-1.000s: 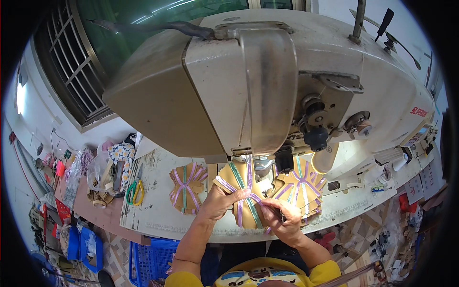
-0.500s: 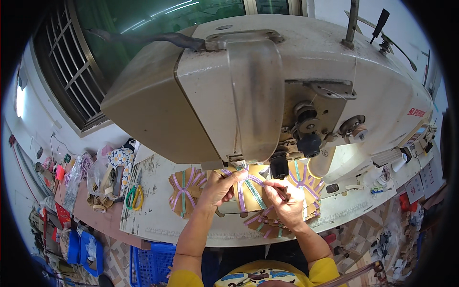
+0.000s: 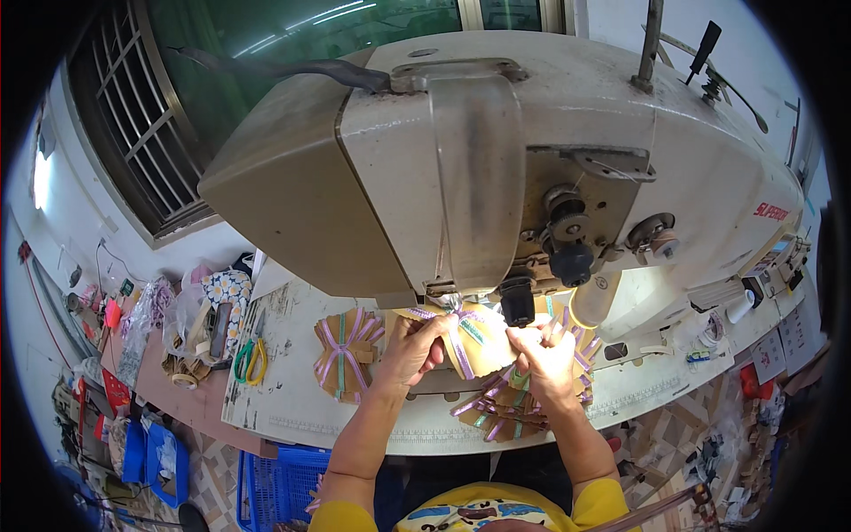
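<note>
Under the needle area of a large sewing machine [image 3: 390, 160] lies a tan card-like piece [image 3: 481, 355] crossed by purple and green ribbon strips. My left hand [image 3: 415, 350] grips its left side, thumb and fingers closed close to the presser foot. On the other side my right hand [image 3: 543, 359] pinches the piece's right edge, fingers curled. A similar ribboned piece [image 3: 335, 377] rests left of my left hand. More of them lie in an overlapping pile [image 3: 501, 417] beneath my right wrist.
Scissors [image 3: 252, 362] with green and yellow handles lie on the left of the white machine table [image 3: 292, 412]. Bags and a flowered cloth [image 3: 229, 297] crowd the far left. A blue basket [image 3: 279, 488] stands below the front edge.
The tan piece has turned and its near edge has swung to the right and up. My right hand has shifted slightly right with its edge; my left hand stays near the presser foot.
</note>
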`<state>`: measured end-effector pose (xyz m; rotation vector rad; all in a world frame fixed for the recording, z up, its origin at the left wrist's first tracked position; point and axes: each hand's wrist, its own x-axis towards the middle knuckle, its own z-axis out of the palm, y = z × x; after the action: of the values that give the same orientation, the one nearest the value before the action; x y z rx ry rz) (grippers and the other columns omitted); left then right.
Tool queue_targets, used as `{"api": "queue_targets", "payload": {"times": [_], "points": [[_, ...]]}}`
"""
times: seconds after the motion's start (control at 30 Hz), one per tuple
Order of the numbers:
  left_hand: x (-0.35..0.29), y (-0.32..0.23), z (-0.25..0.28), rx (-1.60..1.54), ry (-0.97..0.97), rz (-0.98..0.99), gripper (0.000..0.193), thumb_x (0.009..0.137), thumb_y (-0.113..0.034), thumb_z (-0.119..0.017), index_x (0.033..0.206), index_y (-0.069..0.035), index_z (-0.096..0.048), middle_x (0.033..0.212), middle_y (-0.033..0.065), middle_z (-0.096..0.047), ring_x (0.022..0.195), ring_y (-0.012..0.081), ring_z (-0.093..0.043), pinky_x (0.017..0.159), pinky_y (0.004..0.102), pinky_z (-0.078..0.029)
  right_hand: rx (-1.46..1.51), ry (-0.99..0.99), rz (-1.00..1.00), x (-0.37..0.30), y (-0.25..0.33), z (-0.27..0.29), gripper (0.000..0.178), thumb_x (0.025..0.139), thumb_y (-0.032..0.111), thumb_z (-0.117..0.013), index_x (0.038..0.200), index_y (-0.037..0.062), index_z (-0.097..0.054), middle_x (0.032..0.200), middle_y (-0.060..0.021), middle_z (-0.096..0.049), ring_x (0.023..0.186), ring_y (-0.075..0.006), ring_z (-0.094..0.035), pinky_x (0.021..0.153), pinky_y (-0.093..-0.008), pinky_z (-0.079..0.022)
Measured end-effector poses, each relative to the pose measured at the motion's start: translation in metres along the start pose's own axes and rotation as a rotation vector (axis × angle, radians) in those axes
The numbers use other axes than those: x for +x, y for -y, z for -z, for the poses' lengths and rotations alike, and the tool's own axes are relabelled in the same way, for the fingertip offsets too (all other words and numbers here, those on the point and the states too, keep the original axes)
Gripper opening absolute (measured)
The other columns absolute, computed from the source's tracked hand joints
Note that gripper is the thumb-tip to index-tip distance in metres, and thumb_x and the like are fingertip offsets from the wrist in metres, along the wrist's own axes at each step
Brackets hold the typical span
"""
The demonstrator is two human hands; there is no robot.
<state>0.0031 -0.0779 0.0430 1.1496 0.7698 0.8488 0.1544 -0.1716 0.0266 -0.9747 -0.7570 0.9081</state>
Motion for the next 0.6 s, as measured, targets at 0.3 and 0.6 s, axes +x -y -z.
{"api": "queue_targets", "payload": {"times": [0.3,0.6], "points": [[-0.006,0.003,-0.007,0.066,-0.008,-0.014,0.018,0.078,-0.019,-0.054,0.069,-0.004,-0.052,0.044,0.0016,-0.048,0.030,0.0049,-0.042,0.025,0.0161,-0.030,0.155,-0.071,0.001,0.030,-0.010,0.011,0.010,0.070,0.004,-0.063,0.072,0.0025,-0.053,0.057,0.0004,-0.049,0.041,-0.0041,-0.038,0.037,-0.0173,-0.029],[-0.001,0.008,-0.002,0.145,-0.054,-0.090,0.027,0.078,-0.025,-0.056,0.060,-0.005,-0.053,0.049,0.0018,-0.052,0.035,0.0046,-0.045,0.030,0.0161,-0.033,0.048,-0.073,0.098,0.011,0.001,-0.002,0.010,0.071,-0.001,-0.058,0.077,0.0005,-0.051,0.055,0.0001,-0.047,0.042,-0.0046,-0.040,0.038,-0.0169,-0.030]]}}
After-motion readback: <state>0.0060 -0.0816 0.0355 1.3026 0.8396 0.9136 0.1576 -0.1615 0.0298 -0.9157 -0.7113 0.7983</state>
